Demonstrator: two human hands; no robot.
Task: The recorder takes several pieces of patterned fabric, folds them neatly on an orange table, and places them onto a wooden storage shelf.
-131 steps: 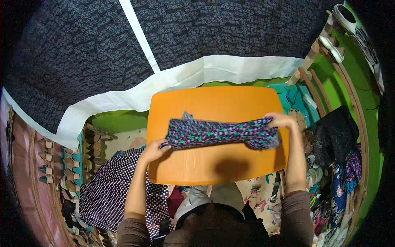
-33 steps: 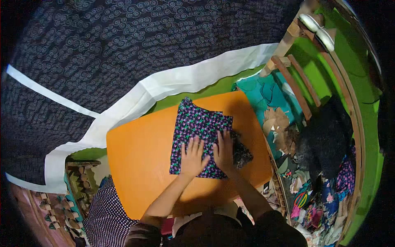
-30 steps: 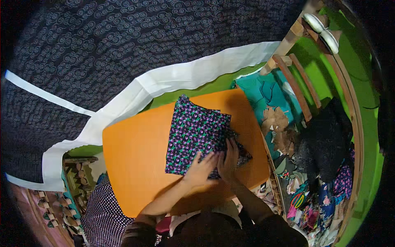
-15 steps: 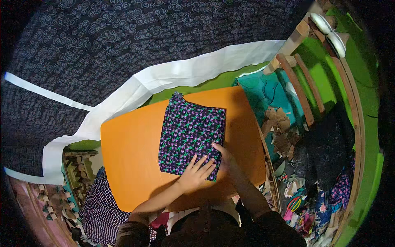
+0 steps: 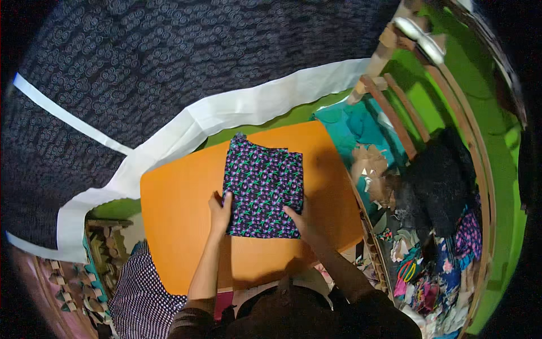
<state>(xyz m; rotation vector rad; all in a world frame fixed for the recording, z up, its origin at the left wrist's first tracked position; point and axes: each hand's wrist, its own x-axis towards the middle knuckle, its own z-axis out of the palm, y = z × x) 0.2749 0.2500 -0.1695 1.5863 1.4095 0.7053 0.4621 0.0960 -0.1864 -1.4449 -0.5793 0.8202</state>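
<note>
A neatly folded floral garment (image 5: 263, 189), black with purple flowers and green leaves, lies on the orange tabletop (image 5: 180, 226). Its upper edge curves down from a small gathered tuft at the top left corner. My left hand (image 5: 219, 214) grips the garment's left side, thumb against the edge. On the lower right, my right hand (image 5: 303, 225) pinches the other side with its thumb on top; its remaining fingers are hidden beneath or behind the cloth.
Dark swirl-patterned cloth with a white border (image 5: 248, 104) hangs beyond the table. Right of it are wooden rails (image 5: 389, 116), brown scraps (image 5: 370, 169), black fabric (image 5: 435, 186) and a heap of coloured cloth pieces (image 5: 418, 277). Dotted fabric (image 5: 141, 288) lies at lower left.
My left hand has gone from lying flat on the garment's lower part to its left side. The garment now sits straighter, and my right hand still holds the right edge.
</note>
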